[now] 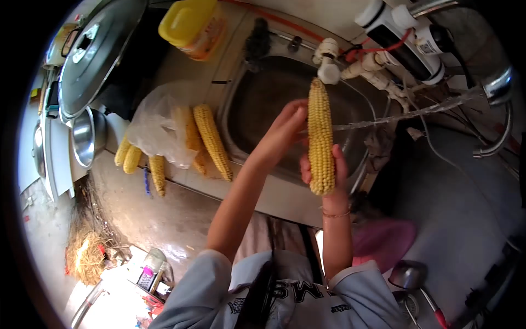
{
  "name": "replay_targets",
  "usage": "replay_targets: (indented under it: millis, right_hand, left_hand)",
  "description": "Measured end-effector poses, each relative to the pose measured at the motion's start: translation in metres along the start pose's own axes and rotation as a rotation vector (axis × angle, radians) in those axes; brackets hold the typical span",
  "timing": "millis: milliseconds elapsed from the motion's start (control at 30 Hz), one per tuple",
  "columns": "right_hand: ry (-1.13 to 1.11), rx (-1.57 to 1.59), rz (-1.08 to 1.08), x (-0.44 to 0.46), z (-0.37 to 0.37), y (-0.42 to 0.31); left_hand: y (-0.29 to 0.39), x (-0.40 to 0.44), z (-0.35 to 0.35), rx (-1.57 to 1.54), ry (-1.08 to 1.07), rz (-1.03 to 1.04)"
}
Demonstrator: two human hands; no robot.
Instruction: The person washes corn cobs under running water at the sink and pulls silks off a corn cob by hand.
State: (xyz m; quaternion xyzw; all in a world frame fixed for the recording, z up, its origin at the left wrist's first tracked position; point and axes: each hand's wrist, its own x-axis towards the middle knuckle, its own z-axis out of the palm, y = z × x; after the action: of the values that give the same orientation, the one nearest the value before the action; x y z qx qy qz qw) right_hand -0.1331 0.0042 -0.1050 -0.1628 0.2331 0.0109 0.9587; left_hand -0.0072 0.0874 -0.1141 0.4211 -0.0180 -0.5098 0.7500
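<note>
A peeled yellow corn cob (pixel 321 137) stands lengthwise over the sink (pixel 235 129), held near its lower end by my right hand (pixel 337 170). My right thumb and fingers wrap round its sides. My left hand (pixel 290 123) is beside the cob's upper half, its fingers bent and partly hidden behind the cob. From the chrome tap (pixel 497 88) at the right, a stream of water (pixel 411 115) reaches toward the cob. On the counter left of the sink lie more cobs (pixel 212 142), some of them partly under a clear plastic bag (pixel 159 126).
A yellow tub (pixel 194 30) stands behind the counter cobs. White pipes and a valve (pixel 329 68) rise behind the sink. At the left are a large pan lid (pixel 98 55) and a metal bowl (pixel 85 137). A pot (pixel 408 274) sits low at the right.
</note>
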Motion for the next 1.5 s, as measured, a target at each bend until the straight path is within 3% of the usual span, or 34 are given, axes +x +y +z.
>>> replay_targets:
  millis: [67,167,267,333,433,467,533,567,600,667,700,800,833,933,967,1000,1067,1100,1133,1200,1267,1333,1367,1433,1500]
  right_hand:
    - [-0.073,-0.05,0.028,-0.011,-0.004,-0.007]
    - [-0.154,-0.12,0.018,-0.017,-0.01,-0.015]
    - [-0.164,0.037,0.096,-0.02,-0.018,-0.026]
    - [0.064,-0.317,0.004,-0.019,-0.013,-0.036]
    - [0.081,-0.471,-0.134,-0.012,-0.027,-0.041]
    - [0.077,-0.446,-0.159,-0.012,-0.026,-0.039]
    - [0.108,-0.211,-0.4,-0.007,-0.017,-0.033]
    - [0.109,-0.179,-0.432,-0.004,-0.023,-0.031]
    - [-0.132,-0.105,-0.487,0.003,-0.037,-0.028]
    - [-0.37,-0.021,-0.571,0.005,-0.032,-0.025]
    - [-0.109,-0.016,-0.609,0.005,-0.009,-0.023]
    - [0.205,0.019,-0.661,0.001,0.003,-0.025]
    - [0.26,0.066,-0.651,-0.001,0.004,-0.025]
    - [0.375,0.127,-0.706,-0.006,0.014,-0.036]
    - [0.43,0.124,-0.772,-0.006,0.016,-0.039]
    - [0.427,0.147,-0.784,-0.005,0.01,-0.039]
    - [0.349,-0.253,-0.763,-0.013,-0.002,-0.03]
    - [0.354,-0.243,-0.757,-0.016,0.001,-0.025]
    - [0.404,-0.278,-0.801,-0.015,0.006,-0.023]
    - [0.459,-0.303,-0.844,-0.015,0.008,-0.025]
    - [0.475,-0.313,-0.933,-0.015,0.009,-0.035]
    - [0.499,-0.198,-0.996,-0.012,0.022,-0.046]
    - [0.523,-0.089,-1.056,-0.011,0.026,-0.048]
    - [0.515,-0.175,-1.005,-0.013,0.014,-0.044]
    - [0.507,-0.265,-0.946,-0.021,0.0,-0.038]
  left_hand:
    - [0.0,0.027,0.022,-0.256,-0.113,-0.022]
    - [0.003,0.039,0.045,-0.265,-0.146,0.079]
    - [0.01,0.035,0.061,-0.33,-0.004,0.235]
    - [0.019,0.031,0.068,-0.295,0.055,0.28]
    - [0.029,0.027,0.073,-0.19,0.163,0.512]
    - [0.032,0.025,0.08,-0.161,0.144,0.502]
    - [0.037,0.02,0.095,-0.178,0.242,0.704]
    - [0.036,0.018,0.101,-0.172,0.175,0.733]
    - [0.034,0.016,0.106,-0.144,0.143,0.719]
    - [0.026,0.01,0.115,0.071,0.122,0.529]
    - [0.018,0.01,0.109,0.25,0.084,0.416]
    - [-0.002,0.012,0.114,0.323,0.076,0.386]
    - [0.001,0.006,0.121,0.429,0.125,0.277]
    - [-0.024,-0.001,0.11,0.715,0.049,0.312]
    - [-0.021,0.0,0.102,0.671,-0.068,0.304]
    - [-0.01,0.006,0.105,0.468,-0.068,0.323]
    - [0.021,0.022,0.122,0.2,0.125,0.439]
    - [0.035,0.034,0.116,0.043,0.158,0.403]
    - [0.04,0.042,0.119,0.051,0.157,0.404]
    - [0.046,0.05,0.126,-0.05,-0.041,0.34]
    - [0.019,0.043,0.122,-0.032,-0.061,0.329]
    - [-0.016,0.028,0.117,0.503,-0.067,0.349]
    - [-0.019,0.025,0.117,0.508,-0.066,0.344]
    - [-0.02,0.023,0.122,0.375,0.013,0.26]
    - [0.0,0.032,0.112,0.494,0.096,0.401]
